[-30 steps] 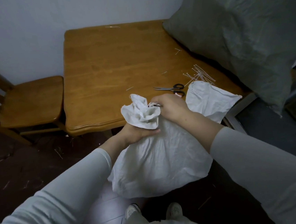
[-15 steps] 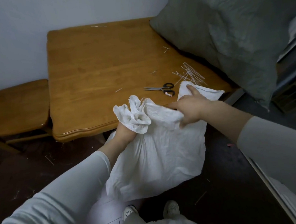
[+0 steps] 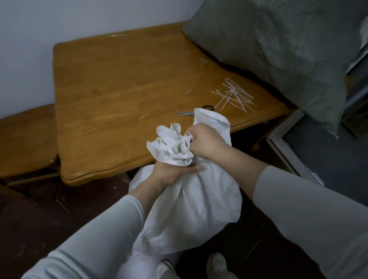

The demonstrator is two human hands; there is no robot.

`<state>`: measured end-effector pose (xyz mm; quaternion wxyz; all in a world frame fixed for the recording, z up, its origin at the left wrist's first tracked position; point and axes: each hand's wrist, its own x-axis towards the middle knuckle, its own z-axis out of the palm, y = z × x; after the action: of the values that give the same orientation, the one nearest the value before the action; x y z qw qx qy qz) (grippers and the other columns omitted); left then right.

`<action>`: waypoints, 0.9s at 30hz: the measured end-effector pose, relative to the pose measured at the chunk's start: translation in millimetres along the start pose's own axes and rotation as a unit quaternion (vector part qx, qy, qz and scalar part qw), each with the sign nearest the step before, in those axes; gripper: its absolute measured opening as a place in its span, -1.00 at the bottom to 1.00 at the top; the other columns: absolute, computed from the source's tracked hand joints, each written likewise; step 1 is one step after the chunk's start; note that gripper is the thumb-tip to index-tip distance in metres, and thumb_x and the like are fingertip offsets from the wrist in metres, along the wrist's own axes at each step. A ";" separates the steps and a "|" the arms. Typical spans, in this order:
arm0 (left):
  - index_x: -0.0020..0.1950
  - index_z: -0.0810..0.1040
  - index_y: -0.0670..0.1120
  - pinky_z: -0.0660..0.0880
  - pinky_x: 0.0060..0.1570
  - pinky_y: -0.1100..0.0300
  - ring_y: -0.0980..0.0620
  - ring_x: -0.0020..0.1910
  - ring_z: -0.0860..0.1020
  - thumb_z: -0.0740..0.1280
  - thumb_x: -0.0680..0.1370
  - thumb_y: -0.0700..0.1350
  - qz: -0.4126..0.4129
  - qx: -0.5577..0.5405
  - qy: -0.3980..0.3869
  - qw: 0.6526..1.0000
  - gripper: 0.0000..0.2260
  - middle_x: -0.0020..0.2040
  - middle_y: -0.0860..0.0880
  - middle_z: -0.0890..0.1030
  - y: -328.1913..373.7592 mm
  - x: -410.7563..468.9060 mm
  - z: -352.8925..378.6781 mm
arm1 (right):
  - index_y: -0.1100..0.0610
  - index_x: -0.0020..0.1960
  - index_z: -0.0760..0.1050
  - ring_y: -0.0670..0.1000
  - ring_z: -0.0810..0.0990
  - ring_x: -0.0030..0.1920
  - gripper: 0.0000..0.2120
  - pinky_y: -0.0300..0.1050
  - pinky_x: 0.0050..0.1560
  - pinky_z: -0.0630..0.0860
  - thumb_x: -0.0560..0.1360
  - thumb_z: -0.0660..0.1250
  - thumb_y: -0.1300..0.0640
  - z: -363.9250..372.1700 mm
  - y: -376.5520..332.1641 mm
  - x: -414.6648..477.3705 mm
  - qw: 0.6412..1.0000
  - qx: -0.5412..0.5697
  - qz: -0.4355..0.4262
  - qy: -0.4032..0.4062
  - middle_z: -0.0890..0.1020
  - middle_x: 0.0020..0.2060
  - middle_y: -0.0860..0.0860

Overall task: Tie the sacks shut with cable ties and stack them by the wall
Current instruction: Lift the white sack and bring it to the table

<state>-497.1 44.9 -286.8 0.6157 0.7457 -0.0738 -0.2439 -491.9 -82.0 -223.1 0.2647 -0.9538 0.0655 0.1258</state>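
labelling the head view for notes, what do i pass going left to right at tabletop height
wooden chair → cable tie offcut → scissors → pile of cable ties → big grey-green sack. The white sack, left hand and right hand overlap mid-frame, so left out.

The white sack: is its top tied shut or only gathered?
Gathered, not visibly tied. The left hand grips the sack at its bunched neck, the right hand holds the loose top; no tie shows there.

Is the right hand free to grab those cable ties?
Probably not yet: the right hand grips the gathered mouth of the white sack. The cable ties lie uncovered on the table beyond, so releasing should suffice.
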 end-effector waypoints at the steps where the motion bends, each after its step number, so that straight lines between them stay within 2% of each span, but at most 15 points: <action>1: 0.18 0.49 -0.12 0.51 0.10 0.22 0.13 0.06 0.55 0.51 0.38 -0.25 -0.003 -0.004 0.045 0.999 -0.59 0.07 0.00 0.59 -1.5 2.7 3.3 | 0.15 -0.46 0.23 0.09 0.39 -0.30 -0.68 -0.12 -0.36 0.21 0.43 0.21 0.29 0.2 -0.7 0.1 0.999 0.034 -0.009 -0.021 0.36 -0.46 0.06; 3: 0.09 0.42 -0.10 0.50 -0.08 0.29 0.25 -0.14 0.52 0.35 0.50 -0.33 -0.014 -0.042 0.079 0.996 -0.76 -0.10 0.07 0.53 -1.0 5.9 6.9 | 0.25 -0.36 0.44 0.16 0.47 -0.22 -0.81 -0.11 -0.23 0.31 0.42 0.22 0.27 -10.1 -0.8 -2.3 0.991 0.124 -0.015 -0.055 0.46 -0.36 0.12; 5: 0.03 0.44 -0.12 0.48 -0.15 0.34 0.29 -0.23 0.51 0.28 0.56 -0.32 0.007 -0.024 0.063 0.998 -0.87 -0.15 0.02 0.51 -3.6 12.6 7.0 | 0.15 0.02 0.60 0.06 0.53 0.14 -0.79 -0.05 0.14 0.43 0.43 0.28 0.19 -31.4 3.1 -3.1 0.988 0.142 -0.044 -0.045 0.60 0.00 0.05; 7: 0.04 0.49 -0.19 0.49 -0.19 0.35 0.22 -0.19 0.52 0.32 0.55 -0.26 0.009 0.000 0.082 0.997 -0.91 -0.09 -0.09 0.56 -5.8 16.1 5.4 | -0.07 0.38 0.35 0.03 0.11 0.48 -0.38 0.17 0.47 0.06 0.35 0.42 0.01 -53.0 8.0 -0.6 0.991 -0.023 -0.117 -0.059 0.28 0.44 -0.01; 9: 0.12 0.50 -0.23 0.52 -0.19 0.39 0.13 -0.11 0.54 0.34 0.54 -0.22 0.005 0.003 0.081 0.997 -0.82 -0.01 -0.15 0.59 -4.5 15.5 5.3 | -0.21 0.50 -0.07 0.06 -0.39 0.48 0.08 0.32 0.41 -0.34 0.18 0.52 -0.18 -62.8 10.9 1.2 0.948 -0.255 -0.135 -0.137 -0.25 0.52 -0.04; 10: 0.14 0.50 -0.23 0.52 -0.15 0.38 0.10 -0.08 0.55 0.35 0.54 -0.21 0.004 0.007 0.079 0.997 -0.80 0.00 -0.15 0.59 -4.3 15.4 5.4 | -0.22 0.49 -0.19 0.10 -0.51 0.43 0.19 0.38 0.35 -0.40 0.13 0.55 -0.21 -59.9 15.9 2.9 0.915 -0.345 -0.135 -0.159 -0.40 0.47 -0.01; 11: 0.16 0.49 -0.22 0.52 -0.11 0.35 0.07 -0.04 0.56 0.34 0.54 -0.19 0.007 0.014 0.079 0.997 -0.78 0.02 -0.15 0.59 -4.5 15.5 5.6 | -0.22 0.49 -0.19 0.14 -0.54 0.41 0.20 0.43 0.32 -0.40 0.13 0.56 -0.19 -54.4 21.3 3.6 0.888 -0.407 -0.134 -0.165 -0.46 0.45 0.03; 13: 0.18 0.48 -0.23 0.52 -0.07 0.31 0.05 -0.01 0.54 0.31 0.56 -0.20 0.009 0.024 0.072 0.997 -0.78 0.03 -0.15 0.57 -3.1 15.4 4.3 | -0.15 0.47 0.11 0.18 -0.47 0.44 -0.07 0.48 0.31 -0.36 0.23 0.53 -0.11 -41.4 34.5 7.7 0.866 -0.457 -0.122 -0.161 -0.34 0.50 0.07; 15: 0.18 0.47 -0.24 0.50 0.00 0.21 0.09 -0.03 0.52 0.32 0.55 -0.23 0.012 0.037 0.066 0.997 -0.78 0.02 -0.11 0.54 -0.7 13.3 2.4 | -0.06 0.28 0.42 0.15 -0.16 0.52 -0.56 0.46 0.33 -0.33 0.41 0.36 0.01 -35.5 44.4 9.6 0.892 -0.417 -0.107 -0.136 0.15 0.49 0.07; 17: 0.17 0.49 -0.18 0.48 0.10 0.17 0.08 0.02 0.51 0.38 0.51 -0.21 0.009 0.044 0.064 0.997 -0.75 0.04 -0.07 0.54 1.6 11.0 3.4 | 0.06 0.03 0.53 0.12 0.38 0.31 -0.82 0.35 0.38 0.03 0.47 0.22 0.12 -39.3 48.0 10.8 0.941 -0.320 -0.074 -0.080 0.55 0.07 0.07; 18: 0.16 0.49 -0.14 0.47 0.12 0.18 0.08 0.04 0.51 0.41 0.48 -0.19 0.008 0.042 0.066 0.997 -0.73 0.06 -0.05 0.55 4.7 9.9 4.0 | 0.11 -0.13 0.51 0.13 0.51 0.06 -0.89 0.15 0.22 0.34 0.47 0.21 0.14 -43.8 46.4 11.4 0.964 -0.254 -0.051 -0.062 0.55 -0.17 0.06; 19: 0.15 0.49 -0.11 0.47 0.12 0.18 0.08 0.05 0.51 0.43 0.47 -0.18 0.010 0.041 0.067 0.997 -0.72 0.07 -0.03 0.55 7.6 9.6 4.7 | 0.14 -0.26 0.43 0.13 0.49 -0.15 -0.88 -0.05 -0.11 0.42 0.45 0.22 0.16 -47.9 43.4 12.2 0.979 -0.196 -0.032 -0.047 0.47 -0.32 0.05; 20: 0.14 0.50 -0.09 0.46 0.12 0.19 0.08 0.06 0.51 0.45 0.45 -0.18 0.013 0.042 0.065 0.997 -0.71 0.07 -0.02 0.55 10.4 10.2 5.1 | 0.14 -0.31 0.38 0.11 0.43 -0.26 -0.85 -0.12 -0.32 0.30 0.43 0.24 0.18 -50.4 40.1 13.4 0.987 -0.154 -0.022 -0.031 0.41 -0.38 0.07; 24: 0.12 0.54 -0.13 0.53 0.09 0.25 0.17 0.01 0.56 0.54 0.33 -0.26 0.009 0.002 -0.002 1.000 -0.60 0.02 0.02 0.60 15.2 11.2 13.4 | 0.13 -0.22 0.48 0.10 0.52 -0.20 -0.92 -0.13 -0.26 0.41 0.41 0.28 0.28 -39.7 26.6 13.4 0.999 0.047 0.015 -0.009 0.57 -0.22 0.14; 27: 0.17 0.51 -0.13 0.49 0.18 0.20 0.13 0.10 0.55 0.53 0.34 -0.27 0.005 -0.031 0.009 0.999 -0.57 0.14 -0.04 0.60 15.1 13.5 26.9 | 0.16 -0.21 0.48 0.09 0.53 -0.14 -0.90 -0.08 -0.16 0.43 0.37 0.25 0.33 -23.3 21.7 11.8 0.974 0.222 0.043 -0.017 0.57 -0.21 0.15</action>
<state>-494.6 12.2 -279.3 0.6400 0.7284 -0.0642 -0.2361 -479.9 -113.3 -217.6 0.4654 -0.8652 0.1284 0.1352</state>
